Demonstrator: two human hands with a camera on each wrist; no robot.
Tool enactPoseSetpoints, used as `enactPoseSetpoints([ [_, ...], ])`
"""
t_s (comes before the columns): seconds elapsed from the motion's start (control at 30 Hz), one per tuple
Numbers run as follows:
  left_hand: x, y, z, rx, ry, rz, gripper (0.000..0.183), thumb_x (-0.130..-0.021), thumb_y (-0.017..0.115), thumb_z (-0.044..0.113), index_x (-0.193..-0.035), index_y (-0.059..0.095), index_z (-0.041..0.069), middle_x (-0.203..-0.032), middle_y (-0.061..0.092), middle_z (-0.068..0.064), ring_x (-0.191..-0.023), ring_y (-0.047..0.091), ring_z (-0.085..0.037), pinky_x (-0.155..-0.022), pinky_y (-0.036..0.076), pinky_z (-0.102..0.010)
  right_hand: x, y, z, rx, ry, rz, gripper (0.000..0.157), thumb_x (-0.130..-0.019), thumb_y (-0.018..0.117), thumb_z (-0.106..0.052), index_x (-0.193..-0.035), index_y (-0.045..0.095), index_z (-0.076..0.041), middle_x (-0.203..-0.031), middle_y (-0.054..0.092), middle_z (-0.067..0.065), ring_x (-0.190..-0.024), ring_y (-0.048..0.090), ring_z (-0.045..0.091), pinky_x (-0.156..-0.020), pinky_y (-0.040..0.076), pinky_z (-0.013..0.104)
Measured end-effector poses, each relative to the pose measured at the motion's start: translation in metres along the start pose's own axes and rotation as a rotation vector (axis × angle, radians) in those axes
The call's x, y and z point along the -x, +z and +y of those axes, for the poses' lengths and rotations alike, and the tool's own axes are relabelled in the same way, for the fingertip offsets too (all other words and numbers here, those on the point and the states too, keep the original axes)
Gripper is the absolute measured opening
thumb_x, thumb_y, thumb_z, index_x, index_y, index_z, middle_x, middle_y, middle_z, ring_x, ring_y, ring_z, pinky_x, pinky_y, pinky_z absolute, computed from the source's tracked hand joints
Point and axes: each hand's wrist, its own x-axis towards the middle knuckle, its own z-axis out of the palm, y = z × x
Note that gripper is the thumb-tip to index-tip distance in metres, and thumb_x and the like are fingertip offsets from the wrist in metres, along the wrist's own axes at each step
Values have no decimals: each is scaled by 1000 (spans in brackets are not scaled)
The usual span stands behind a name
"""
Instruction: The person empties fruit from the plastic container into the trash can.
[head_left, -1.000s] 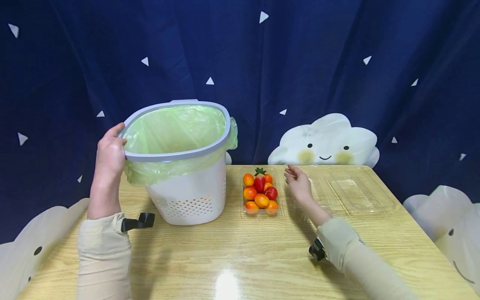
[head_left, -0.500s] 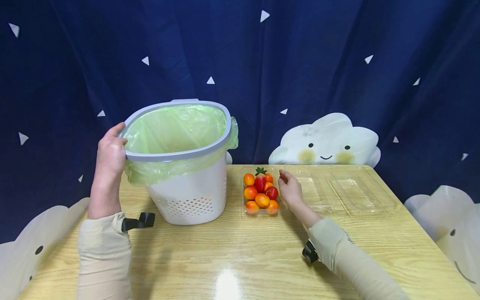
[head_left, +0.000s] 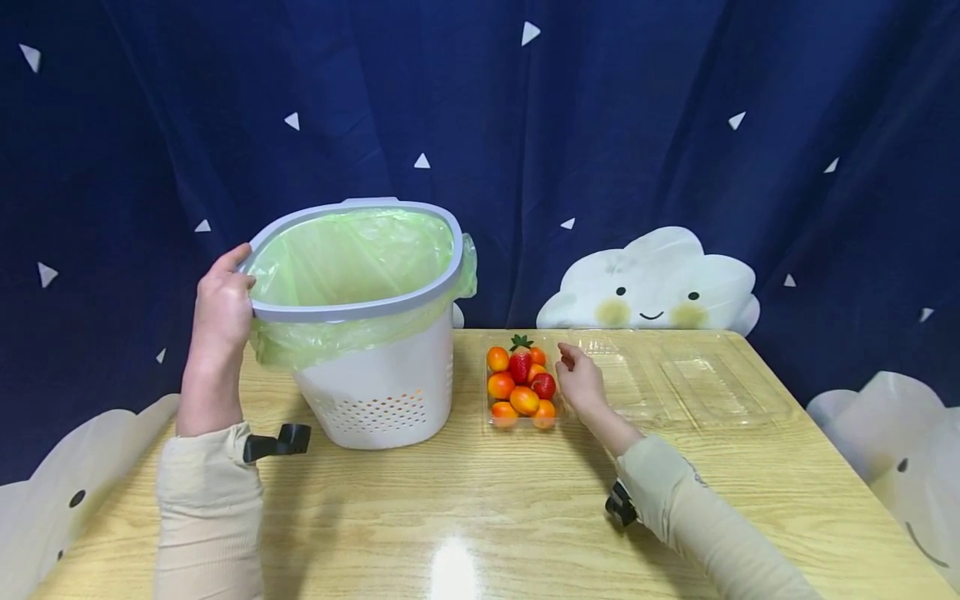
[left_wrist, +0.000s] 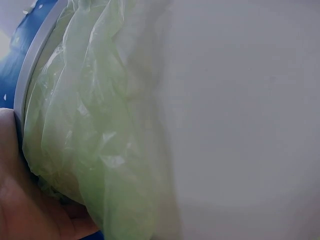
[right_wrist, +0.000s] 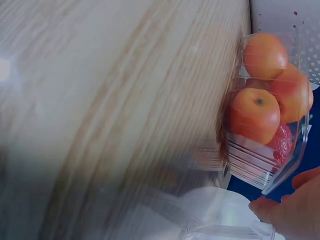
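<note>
My left hand [head_left: 222, 312] grips the grey rim [head_left: 337, 314] of a white waste bin [head_left: 397, 362] at its left side. A green bag [head_left: 352, 258] lines the bin and folds over the rim. In the left wrist view the hand [left_wrist: 30, 205] shows at the lower left, its fingers partly hidden behind the bag. My right hand [head_left: 582, 383] hovers at the right side of a clear plastic box [right_wrist: 282, 176] of fruit, fingers loosely bent. Inside lie strawberries [head_left: 520, 367] and several small orange fruits [head_left: 524, 401]. In the right wrist view the fingertips [right_wrist: 260, 206] are close to the box's rim.
Two shallow clear plastic containers [head_left: 651, 412] [head_left: 750, 414] lie to the right of the fruit box. The wooden table [head_left: 375, 517] ends at a dark blue curtain [head_left: 480, 100] behind. White cloud decorations [head_left: 660, 275] stand along the back and sides.
My right hand has shifted left to the fruit box's side and stayed there over the last half second. My left hand and the bin have kept their place.
</note>
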Motion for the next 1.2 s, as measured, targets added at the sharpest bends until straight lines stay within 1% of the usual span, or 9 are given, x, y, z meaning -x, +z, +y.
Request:
enactPoseSetpoints([
  [0.2,1,0,0,-5,-8,-13,49,-85,20,6,-134,24,4,-137,25,-13,-117,27,-21,-99,19,-32,1,7,4,-30,38,-25,38,-85,42,-5,-123,40,0,-122,44,18,-108,43,28,-89,36,34],
  [0.23,1,0,0,-4,-9,-14,49,-85,20,6,-134,24,4,-137,25,-13,-117,27,-21,-99,19,-32,0,8,4,-36,60,-45,41,-86,40,-4,-126,36,1,-124,41,19,-111,40,30,-91,33,38],
  [0.43,1,0,0,-5,0,-4,49,-85,20,4,-133,25,3,-136,26,-13,-116,28,-22,-98,20,-32,1,13,6,-18,59,-43,46,-87,37,-5,-130,25,4,-122,42,23,-109,42,32,-92,32,39],
  [0.57,0,1,0,-8,3,-4,49,-84,20,4,-133,25,3,-136,26,-13,-116,28,-23,-98,20,-33,3,14,9,2,70,-54,47,-88,36,-7,-132,24,1,-120,44,22,-109,42,32,-93,30,39],
  [0.7,0,0,0,-1,-3,-7,49,-85,19,4,-134,24,3,-136,25,-13,-116,28,-23,-98,20,-33,3,16,12,35,71,-58,46,-89,35,-11,-133,25,-2,-120,46,20,-111,39,32,-95,25,42],
  [0.8,0,0,0,-3,-4,-4,49,-85,20,4,-134,25,4,-136,26,-13,-116,28,-23,-98,20,-33,3,17,14,71,89,-54,46,-89,34,-15,-134,25,-6,-121,46,18,-114,37,32,-96,23,43],
  [0.9,0,-1,-1,-8,-5,-4,49,-85,19,4,-134,25,4,-136,25,-13,-116,28,-23,-98,20,-33,4,18,15,60,108,-64,46,-90,33,-15,-135,23,-9,-123,44,17,-115,35,32,-97,22,43],
  [0.97,-1,-1,-1,-13,-5,-2,49,-85,19,4,-134,25,4,-136,26,-13,-116,28,-23,-98,20,-33,4,19,15,32,122,-70,46,-91,32,-15,-135,22,-10,-123,45,17,-115,35,31,-97,21,42],
  [1.2,0,0,0,-19,-4,-1,49,-84,20,5,-133,25,4,-136,26,-13,-115,29,-23,-97,21,-33,5,19,12,-43,154,-92,45,-92,30,-12,-136,19,-10,-121,47,17,-114,38,30,-97,23,40],
])
